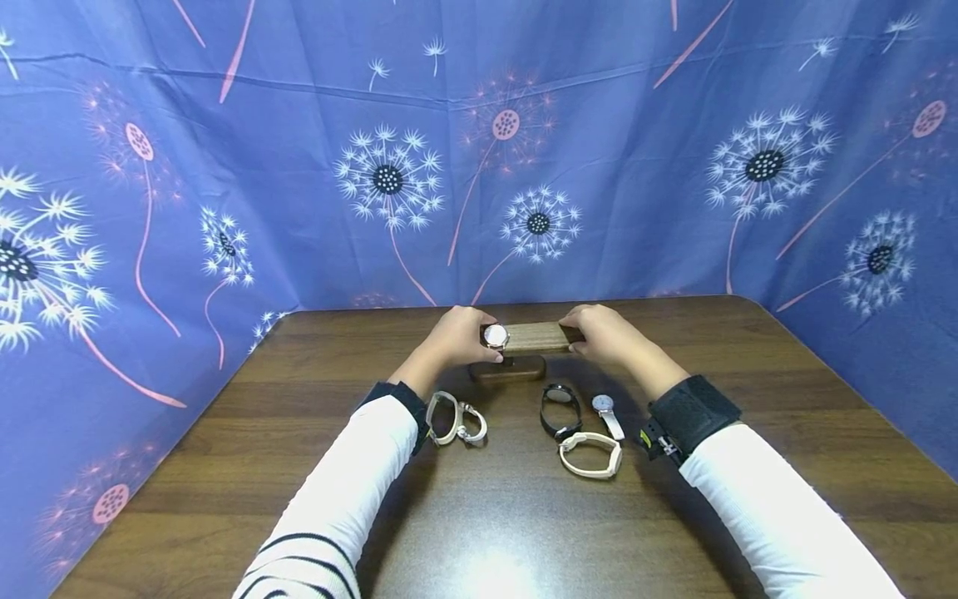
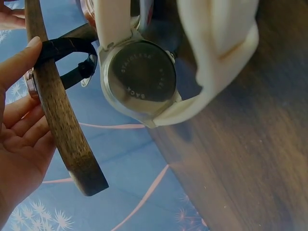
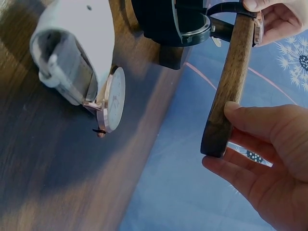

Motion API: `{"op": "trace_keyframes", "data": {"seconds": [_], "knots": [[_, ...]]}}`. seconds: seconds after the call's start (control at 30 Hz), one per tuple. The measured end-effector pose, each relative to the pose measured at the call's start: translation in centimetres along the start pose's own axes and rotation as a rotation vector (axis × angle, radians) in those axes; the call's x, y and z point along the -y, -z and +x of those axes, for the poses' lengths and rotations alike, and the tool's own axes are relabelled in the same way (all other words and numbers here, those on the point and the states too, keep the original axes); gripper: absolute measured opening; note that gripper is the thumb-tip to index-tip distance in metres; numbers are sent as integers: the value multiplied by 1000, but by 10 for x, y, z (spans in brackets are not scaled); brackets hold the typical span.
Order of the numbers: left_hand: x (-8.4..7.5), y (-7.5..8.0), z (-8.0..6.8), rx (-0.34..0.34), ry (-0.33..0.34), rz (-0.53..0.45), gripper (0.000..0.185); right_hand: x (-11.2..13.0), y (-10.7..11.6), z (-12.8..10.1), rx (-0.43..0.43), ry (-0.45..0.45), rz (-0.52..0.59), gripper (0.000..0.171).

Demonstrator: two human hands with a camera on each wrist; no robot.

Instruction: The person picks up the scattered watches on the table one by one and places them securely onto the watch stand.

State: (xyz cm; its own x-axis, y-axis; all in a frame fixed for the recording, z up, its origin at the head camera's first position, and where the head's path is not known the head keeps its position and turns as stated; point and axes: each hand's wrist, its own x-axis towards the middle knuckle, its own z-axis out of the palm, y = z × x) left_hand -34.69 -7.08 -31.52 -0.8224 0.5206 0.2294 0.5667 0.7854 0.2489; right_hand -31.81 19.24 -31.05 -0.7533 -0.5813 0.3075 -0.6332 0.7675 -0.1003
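A wooden bar (image 1: 540,337) on a dark base (image 1: 509,369) stands at the far middle of the table. A round-faced watch (image 1: 496,335) with a black strap (image 2: 67,47) is wrapped round the bar's left end. My left hand (image 1: 458,337) grips that end, with its thumb and fingers pinching the watch against the wood (image 2: 62,130). My right hand (image 1: 604,333) holds the bar's right end (image 3: 230,86), thumb on top and fingers (image 3: 240,168) curled underneath.
Several watches lie on the dark wooden table (image 1: 224,466) between my forearms: a cream-strapped one (image 1: 455,420) on the left, then a black one (image 1: 560,409), a small white-faced one (image 1: 604,409) and a cream one (image 1: 591,456). Blue patterned cloth (image 1: 224,166) walls three sides.
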Motion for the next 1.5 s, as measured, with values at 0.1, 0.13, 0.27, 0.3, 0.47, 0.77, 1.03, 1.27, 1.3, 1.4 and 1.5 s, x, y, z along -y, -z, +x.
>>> {"op": "trace_keyframes", "data": {"seconds": [0.1,0.13,0.27,0.3,0.47,0.77,1.03,1.27,1.3,1.4,1.5], "knots": [[0,1,-1,5,-2,-11,57,0,0,2,10,-12,-10,38],[0,1,-1,6,-2,-15,57,1,0,3,15,-19,-18,38],[-1,3,-1,10,-1,-24,60,4,2,6,57,-49,-45,40],[-1,3,-1,13,-5,-21,62,5,3,6,66,-48,-46,40],[2,5,-3,31,-40,8,73,5,9,7,118,-52,-15,42],[10,17,-15,33,-5,55,59,2,11,6,123,-51,-28,44],[20,14,-17,16,-11,91,46,4,10,7,137,-59,-17,43],[21,21,-30,-65,-36,43,50,5,17,-1,79,-56,16,43],[21,23,-34,-83,-38,35,50,5,20,-3,62,-59,23,43],[22,29,-45,-105,-30,8,46,7,27,-10,14,-67,53,40],[23,34,-57,-90,-8,-20,41,9,31,-20,-15,-73,75,37]]}}
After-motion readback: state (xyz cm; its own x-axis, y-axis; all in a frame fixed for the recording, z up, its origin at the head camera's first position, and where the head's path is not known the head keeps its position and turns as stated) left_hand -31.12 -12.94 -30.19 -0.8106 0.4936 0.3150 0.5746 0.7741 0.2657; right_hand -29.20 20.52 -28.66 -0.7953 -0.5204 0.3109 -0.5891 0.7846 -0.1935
